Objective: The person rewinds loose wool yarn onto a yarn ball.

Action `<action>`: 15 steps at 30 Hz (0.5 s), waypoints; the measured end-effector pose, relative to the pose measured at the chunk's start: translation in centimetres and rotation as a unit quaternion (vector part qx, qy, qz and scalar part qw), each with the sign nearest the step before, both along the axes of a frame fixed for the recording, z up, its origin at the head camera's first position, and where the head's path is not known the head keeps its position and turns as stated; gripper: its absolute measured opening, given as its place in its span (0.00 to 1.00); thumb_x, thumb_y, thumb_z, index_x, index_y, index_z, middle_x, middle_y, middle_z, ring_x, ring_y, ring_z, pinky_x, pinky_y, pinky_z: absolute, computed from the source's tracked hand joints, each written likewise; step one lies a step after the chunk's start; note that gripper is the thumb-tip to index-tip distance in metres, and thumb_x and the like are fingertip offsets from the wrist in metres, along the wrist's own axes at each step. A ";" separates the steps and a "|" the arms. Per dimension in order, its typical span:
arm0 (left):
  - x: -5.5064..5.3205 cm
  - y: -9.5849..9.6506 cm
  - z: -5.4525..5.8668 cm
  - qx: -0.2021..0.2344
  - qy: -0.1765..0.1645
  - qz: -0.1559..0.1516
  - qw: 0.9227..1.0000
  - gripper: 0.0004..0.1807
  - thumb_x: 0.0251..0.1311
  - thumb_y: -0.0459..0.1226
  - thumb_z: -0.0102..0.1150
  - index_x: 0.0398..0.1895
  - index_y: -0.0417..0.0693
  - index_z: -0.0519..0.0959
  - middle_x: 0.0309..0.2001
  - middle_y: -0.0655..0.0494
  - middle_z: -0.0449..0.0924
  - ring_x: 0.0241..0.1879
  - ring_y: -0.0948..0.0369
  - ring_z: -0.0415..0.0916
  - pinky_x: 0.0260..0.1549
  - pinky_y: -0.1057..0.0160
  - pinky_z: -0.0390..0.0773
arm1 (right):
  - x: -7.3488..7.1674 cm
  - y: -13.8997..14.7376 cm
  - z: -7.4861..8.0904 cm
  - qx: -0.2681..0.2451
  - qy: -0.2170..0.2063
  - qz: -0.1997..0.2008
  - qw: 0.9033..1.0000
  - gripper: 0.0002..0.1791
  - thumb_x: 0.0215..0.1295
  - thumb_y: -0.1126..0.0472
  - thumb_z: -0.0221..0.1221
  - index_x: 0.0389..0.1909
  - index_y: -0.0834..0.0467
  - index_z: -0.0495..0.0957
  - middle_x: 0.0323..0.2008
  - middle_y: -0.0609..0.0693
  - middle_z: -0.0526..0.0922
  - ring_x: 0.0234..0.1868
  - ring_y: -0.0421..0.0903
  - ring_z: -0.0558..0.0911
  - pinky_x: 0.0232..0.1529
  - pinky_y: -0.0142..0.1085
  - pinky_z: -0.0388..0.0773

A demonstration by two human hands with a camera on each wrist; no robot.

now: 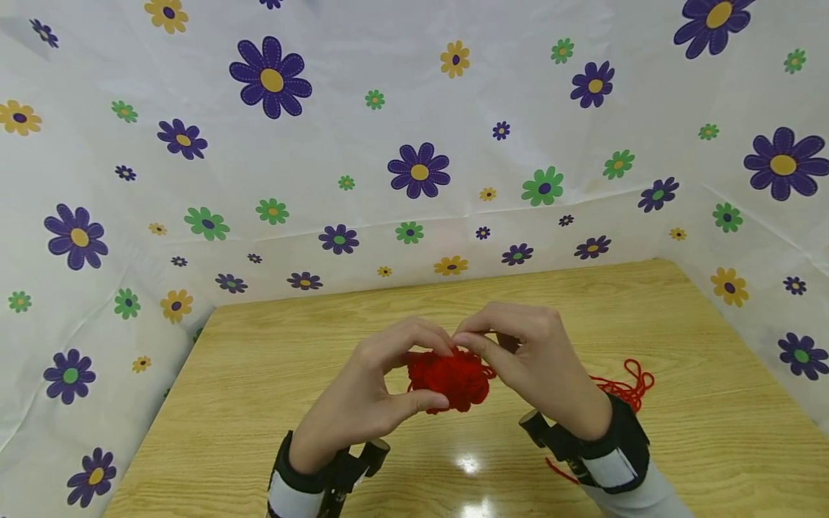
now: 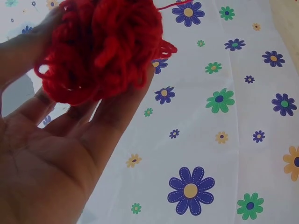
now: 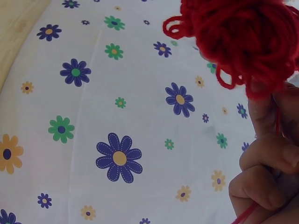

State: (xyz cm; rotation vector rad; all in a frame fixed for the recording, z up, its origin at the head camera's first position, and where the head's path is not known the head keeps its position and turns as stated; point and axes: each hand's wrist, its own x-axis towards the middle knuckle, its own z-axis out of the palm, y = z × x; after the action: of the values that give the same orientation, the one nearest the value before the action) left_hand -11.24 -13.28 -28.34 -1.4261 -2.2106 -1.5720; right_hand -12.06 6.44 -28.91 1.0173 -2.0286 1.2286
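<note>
In front of me, a person holds a lumpy ball of red yarn (image 1: 456, 381) up over the middle of the bench (image 1: 291, 338). The left hand (image 1: 363, 388) is partly closed around it, thumb on the near side, fingers curved along the far side. The right hand (image 1: 537, 360) is at the ball's far right edge, fingers bent in and pinching a strand (image 3: 246, 213) that runs between them.

The ball looks loosely wound to me. Floppy loops stick out at its edges, so a fingertip could snag one and drag several turns loose. If the left hand's hold slackened, I'd expect the ball to twist or drop. The loose yarn (image 1: 628, 394) to the right lies in a slack heap and could knot if pulled quickly.

The yarn seems soft and a bit fuzzy, thick in cord and squashy in the ball. The bench has a pale wood grain with a slight shine; the flowered cloth (image 1: 363, 57) behind it is white and creased.
</note>
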 end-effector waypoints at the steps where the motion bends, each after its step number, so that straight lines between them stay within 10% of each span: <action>1: 0.0 0.0 0.1 0.000 -0.004 0.000 1.000 0.24 0.38 0.23 0.66 0.42 0.38 0.69 0.42 0.48 0.72 0.43 0.56 0.71 0.36 0.60 0.77 | 0.0 -0.1 0.1 -0.003 -0.002 0.003 1.000 0.08 0.45 0.71 0.64 0.26 0.56 0.80 0.22 0.40 0.77 0.15 0.34 0.62 0.13 0.24 0.58; 15: 0.3 0.4 0.9 0.001 -0.015 0.013 1.000 0.32 0.40 0.20 0.62 0.54 0.39 0.67 0.46 0.51 0.71 0.42 0.57 0.71 0.34 0.61 0.78 | -1.6 0.4 -0.8 0.006 -0.023 0.004 1.000 0.07 0.48 0.68 0.63 0.29 0.54 0.81 0.22 0.39 0.76 0.14 0.35 0.62 0.12 0.26 0.58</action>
State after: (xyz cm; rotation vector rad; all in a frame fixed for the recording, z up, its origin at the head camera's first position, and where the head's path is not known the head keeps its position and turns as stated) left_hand -10.95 -12.90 -27.46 -1.3763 -2.2344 -1.5980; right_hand -13.67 6.87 -29.75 1.0136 -2.0705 1.2554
